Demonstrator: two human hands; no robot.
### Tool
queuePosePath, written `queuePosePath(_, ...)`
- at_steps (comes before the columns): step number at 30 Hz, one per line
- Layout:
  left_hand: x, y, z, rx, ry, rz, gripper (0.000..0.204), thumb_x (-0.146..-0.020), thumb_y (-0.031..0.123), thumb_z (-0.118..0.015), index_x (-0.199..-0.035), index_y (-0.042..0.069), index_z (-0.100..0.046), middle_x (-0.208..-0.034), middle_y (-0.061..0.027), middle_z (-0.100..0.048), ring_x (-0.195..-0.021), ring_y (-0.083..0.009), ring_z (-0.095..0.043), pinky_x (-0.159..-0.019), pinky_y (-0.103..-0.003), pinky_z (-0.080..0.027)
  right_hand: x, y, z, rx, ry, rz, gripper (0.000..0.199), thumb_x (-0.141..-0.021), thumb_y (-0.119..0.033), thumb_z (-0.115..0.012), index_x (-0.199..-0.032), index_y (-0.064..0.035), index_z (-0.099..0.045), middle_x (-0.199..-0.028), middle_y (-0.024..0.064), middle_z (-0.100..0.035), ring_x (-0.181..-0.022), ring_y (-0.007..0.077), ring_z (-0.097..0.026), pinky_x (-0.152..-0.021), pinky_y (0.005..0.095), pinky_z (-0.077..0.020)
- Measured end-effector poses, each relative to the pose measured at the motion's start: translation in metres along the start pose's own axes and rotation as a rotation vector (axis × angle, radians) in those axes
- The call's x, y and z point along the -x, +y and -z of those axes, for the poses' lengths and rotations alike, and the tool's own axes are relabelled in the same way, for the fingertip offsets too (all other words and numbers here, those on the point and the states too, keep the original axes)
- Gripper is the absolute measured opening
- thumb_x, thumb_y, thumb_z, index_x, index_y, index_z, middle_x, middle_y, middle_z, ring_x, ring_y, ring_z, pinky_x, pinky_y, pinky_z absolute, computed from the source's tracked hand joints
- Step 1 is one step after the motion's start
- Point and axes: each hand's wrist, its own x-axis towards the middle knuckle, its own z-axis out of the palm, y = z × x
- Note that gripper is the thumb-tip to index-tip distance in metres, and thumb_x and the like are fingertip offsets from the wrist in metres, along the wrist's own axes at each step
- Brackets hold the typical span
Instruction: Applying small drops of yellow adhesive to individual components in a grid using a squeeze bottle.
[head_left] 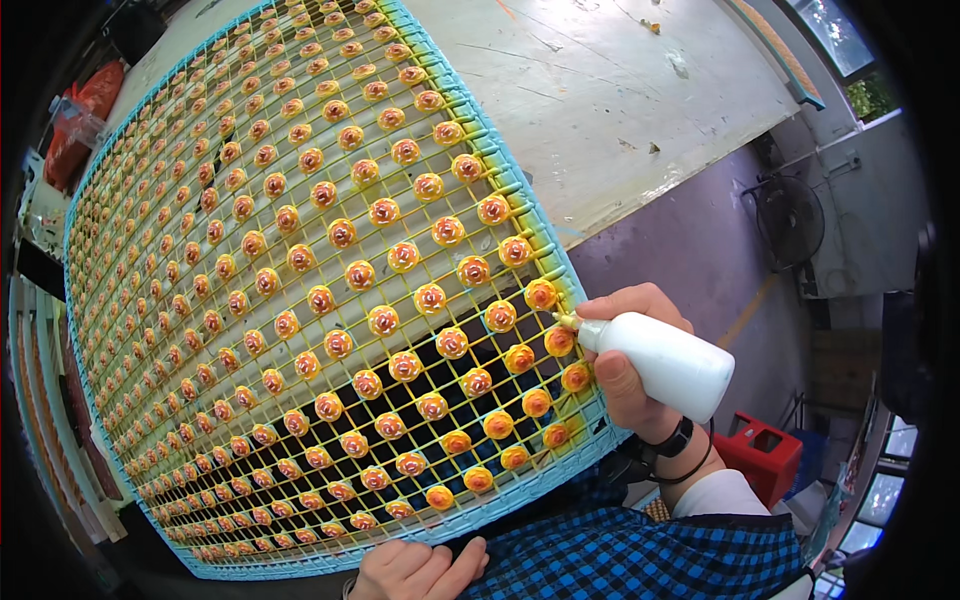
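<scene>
A large wire grid rack with a light blue woven rim [510, 525] lies tilted before me, with rows of small orange and yellow rosettes on its wires. Most rosettes, such as this white-marked rosette [430, 298], carry white strokes; several near the lower right corner, like this plain rosette [537, 402], show none. My right hand [650, 415] is closed round a white squeeze bottle [668, 362], held sideways with its nozzle at a rosette by the right rim. Below the lower rim, my left hand [415, 570] has curled fingers; whatever they hold is hidden.
The rack rests partly over a pale, scuffed tabletop [620, 110]. Beyond the table's edge are the grey floor [690, 240] and a dark fan [790, 220]. A red plastic crate [760, 460] stands at right. An orange-red bag [90, 120] lies far left.
</scene>
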Motion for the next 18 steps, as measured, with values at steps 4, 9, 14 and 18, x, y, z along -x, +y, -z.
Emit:
queuePosePath(4,0.0007,0.0005,0.0001,-0.003,0.004,-0.003,0.012,-0.083,0.012,-0.060,-0.083,0.002,-0.066,-0.053,-0.0002,-0.045,-0.043,-0.0116,-0.038,-0.039,-0.025,-0.030,-0.0010,-0.0028,0.0012,0.080,-0.042,0.015,0.029,-0.080,-0.030,-0.065,-0.085,-0.0016,-0.062,-0.076,0.0070,-0.061,-0.059,0.0164,-0.060,-0.052,0.0252,-0.0474)
queuePosePath(9,0.0016,0.0000,-0.0012,-0.008,0.006,-0.007,0.012,-0.083,0.012,-0.060,-0.083,0.002,-0.066,-0.053,-0.0003,-0.045,-0.043,-0.0116,-0.038,-0.039,-0.025,-0.030,-0.0022,-0.0052,0.0001,0.081,-0.050,-0.041,0.039,-0.080,-0.038,-0.063,-0.090,0.0000,-0.059,-0.076,0.0061,-0.060,-0.062,0.0124,-0.058,-0.056,0.0234,-0.0461)
queuePosePath(14,0.0018,0.0001,-0.0007,-0.008,-0.009,-0.003,0.012,-0.083,0.012,-0.059,-0.084,0.002,-0.066,-0.053,-0.0003,-0.045,-0.043,-0.0115,-0.038,-0.039,-0.025,-0.029,-0.0022,-0.0019,-0.0006,0.101,-0.025,0.051,0.029,-0.080,-0.030,-0.065,-0.085,-0.0014,-0.062,-0.076,0.0072,-0.060,-0.057,0.0166,-0.060,-0.051,0.0253,-0.0473)
queuePosePath(18,0.0015,0.0000,-0.0005,-0.009,-0.004,-0.007,0.012,-0.083,0.013,-0.059,-0.084,0.003,-0.066,-0.053,0.0000,-0.045,-0.043,-0.0113,-0.038,-0.039,-0.025,-0.029,-0.0017,-0.0011,0.0004,0.106,-0.023,0.055,0.029,-0.080,-0.030,-0.065,-0.084,-0.0014,-0.061,-0.075,0.0068,-0.060,-0.057,0.0163,-0.060,-0.051,0.0248,-0.0471)
